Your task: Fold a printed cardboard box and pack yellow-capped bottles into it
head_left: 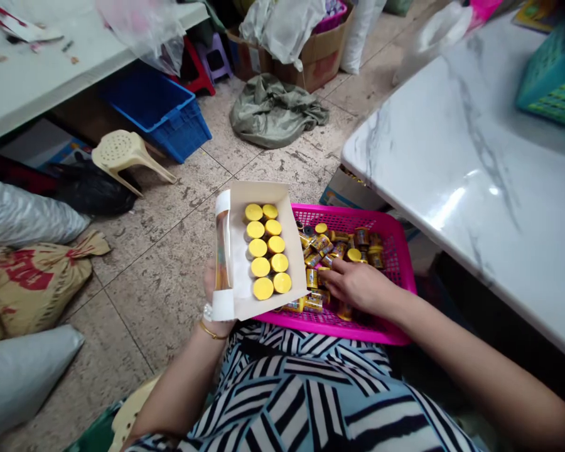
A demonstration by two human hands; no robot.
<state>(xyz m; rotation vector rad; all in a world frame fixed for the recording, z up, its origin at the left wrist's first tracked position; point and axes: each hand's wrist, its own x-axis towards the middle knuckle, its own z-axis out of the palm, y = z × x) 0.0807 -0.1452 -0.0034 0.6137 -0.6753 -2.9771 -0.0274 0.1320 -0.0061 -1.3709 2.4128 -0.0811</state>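
Observation:
My left hand (210, 282), mostly hidden behind it, grips an open white carton (238, 304) with a clear window side. Inside the carton, small jars with yellow caps (257, 249) stand upright in two rows, caps up. A bright pink plastic basket (407, 282) rests by my lap, partly under the carton's right edge. Many small yellow-and-brown labelled jars (313, 304) lie loose in it, some tipped over. My right hand (358, 285) reaches into the basket, its fingers curled on one small jar among the others; the fingertips are partly covered.
A marble-patterned table (433, 144) borders the right, with a green basket (553, 81) on it. Beneath its corner stands a carton (351, 188). On the floor are a cream stool (122, 150), a blue crate (169, 119), a grey-green cloth (275, 113) and stuffed sacks (37, 282).

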